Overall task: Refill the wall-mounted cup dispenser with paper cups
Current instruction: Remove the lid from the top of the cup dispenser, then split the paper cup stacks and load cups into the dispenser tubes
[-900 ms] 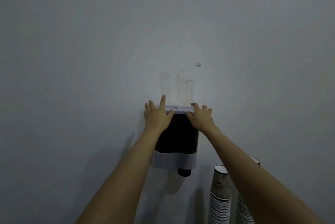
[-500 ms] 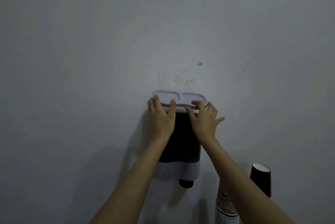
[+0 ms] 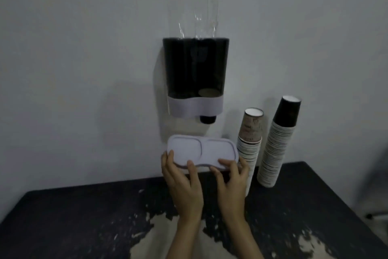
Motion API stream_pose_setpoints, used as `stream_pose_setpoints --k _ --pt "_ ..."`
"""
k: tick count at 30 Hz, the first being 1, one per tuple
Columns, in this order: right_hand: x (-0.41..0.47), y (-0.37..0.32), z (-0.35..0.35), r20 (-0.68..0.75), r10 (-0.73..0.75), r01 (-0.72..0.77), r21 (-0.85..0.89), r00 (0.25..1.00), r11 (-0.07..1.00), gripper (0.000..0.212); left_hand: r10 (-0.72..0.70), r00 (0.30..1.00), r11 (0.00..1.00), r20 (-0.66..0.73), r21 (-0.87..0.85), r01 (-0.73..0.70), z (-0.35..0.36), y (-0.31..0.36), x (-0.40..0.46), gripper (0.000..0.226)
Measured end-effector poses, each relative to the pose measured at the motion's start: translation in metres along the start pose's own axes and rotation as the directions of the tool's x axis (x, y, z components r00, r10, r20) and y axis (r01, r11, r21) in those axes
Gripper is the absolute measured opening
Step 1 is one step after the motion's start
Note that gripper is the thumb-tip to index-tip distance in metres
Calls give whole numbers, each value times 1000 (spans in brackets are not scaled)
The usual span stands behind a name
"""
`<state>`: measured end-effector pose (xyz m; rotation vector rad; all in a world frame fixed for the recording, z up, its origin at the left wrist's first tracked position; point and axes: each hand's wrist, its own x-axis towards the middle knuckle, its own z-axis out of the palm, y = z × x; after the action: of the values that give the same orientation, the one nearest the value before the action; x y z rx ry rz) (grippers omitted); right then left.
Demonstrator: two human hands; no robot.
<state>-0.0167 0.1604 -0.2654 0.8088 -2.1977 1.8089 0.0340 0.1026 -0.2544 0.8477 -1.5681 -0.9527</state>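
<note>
Below open dispenser, lid in both hands, one cup inside

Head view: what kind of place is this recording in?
Probably a drinks corner in an office or break room: a cup dispenser hangs on a bare wall, two tall stacks of paper cups stand on a worn dark table, and both hands hold the dispenser's lid.
</note>
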Motion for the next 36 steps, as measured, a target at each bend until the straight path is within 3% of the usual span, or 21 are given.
stream_pose_setpoints --k 3,6,12,15,17,19,20,22,25,27,30,36 --pt "-35 49 7 -1 189 -189 -42 982 981 14 -135 983 980 121 163 114 3 -57 -28 51" --pt "-47 88 11 40 326 -320 -109 945 941 15 -307 921 934 241 262 243 10 -95 -46 56" --pt "-60 147 19 140 475 -379 -429 869 820 16 -501 790 830 352 453 325 18 -136 -59 61" --pt "-70 169 24 256 586 -302 -663 769 685 25 -590 711 729 384 631 264 15 -159 -68 65" --pt "-73 178 24 347 618 -167 -766 705 621 34 -645 635 627 425 769 122 12 -173 -72 69" --pt "-66 178 22 397 610 -83 -790 685 608 36 -659 605 523 447 850 -58 14 -179 -73 72" --pt "-60 178 20 400 603 -90 -779 691 620 35 -664 602 478 444 871 -114 17 -176 -72 73" --pt "-42 175 14 321 624 -261 -705 712 660 36 -670 599 449 439 882 -144 27 -164 -68 72" --pt "-8 169 -2 116 657 -551 -449 745 703 46 -596 623 572 506 812 -113 51 -141 -56 69" --pt "16 163 -15 54 652 -605 -320 756 729 57 -517 628 694 581 714 -89 70 -125 -45 69" --pt "47 150 -32 50 588 -575 -154 807 803 76 -395 627 847 671 531 -36 101 -101 -27 72" --pt "95 114 -47 43 354 -356 59 934 933 94 -175 574 963 800 260 -70 152 -48 4 93"
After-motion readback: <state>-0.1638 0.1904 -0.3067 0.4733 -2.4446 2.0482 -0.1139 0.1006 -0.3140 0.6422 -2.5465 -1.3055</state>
